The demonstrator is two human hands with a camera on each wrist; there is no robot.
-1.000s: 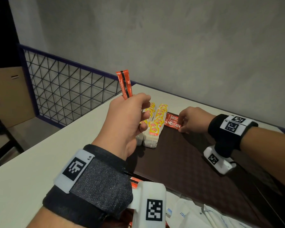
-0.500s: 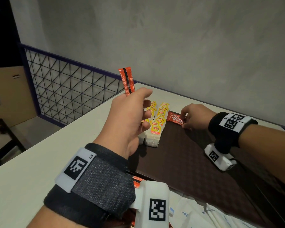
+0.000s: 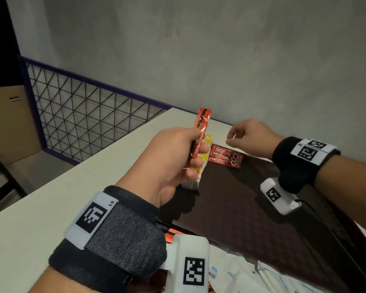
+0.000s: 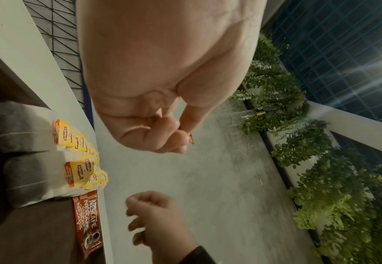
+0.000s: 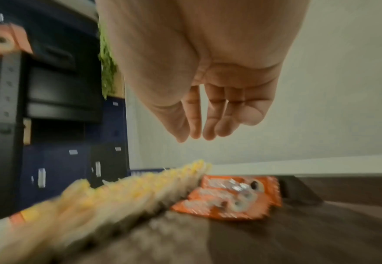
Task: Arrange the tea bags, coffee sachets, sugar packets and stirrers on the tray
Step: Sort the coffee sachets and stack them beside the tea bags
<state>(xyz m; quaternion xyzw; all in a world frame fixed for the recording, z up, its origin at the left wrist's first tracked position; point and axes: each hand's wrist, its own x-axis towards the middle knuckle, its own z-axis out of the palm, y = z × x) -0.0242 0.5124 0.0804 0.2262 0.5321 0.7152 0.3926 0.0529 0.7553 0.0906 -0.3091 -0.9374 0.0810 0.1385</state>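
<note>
On a dark brown tray (image 3: 237, 199) two rows of yellow-tagged tea bags (image 4: 77, 160) lie along the far left edge. Beside them lie three red coffee sachets (image 3: 225, 158) (image 4: 87, 219) (image 5: 228, 196), overlapping at the tray's far edge. My left hand (image 3: 178, 157) is raised above the tea bags and grips a bunch of red coffee sachets (image 3: 201, 127) that stick up from the fist. My right hand (image 3: 244, 136) (image 5: 199, 114) hovers empty above and to the right of the laid sachets, fingers loosely bent.
The tray sits on a white table (image 3: 51, 197) against a grey wall. A wire mesh railing (image 3: 82, 111) runs past the table's left side. White paper packets (image 3: 247, 278) and more red sachets (image 3: 170, 237) lie at the near edge, partly behind my left wrist.
My right hand has let go of a sachet on the tray and lifted up and away to the right. The left hand has tilted its bunch of sachets toward the right.
</note>
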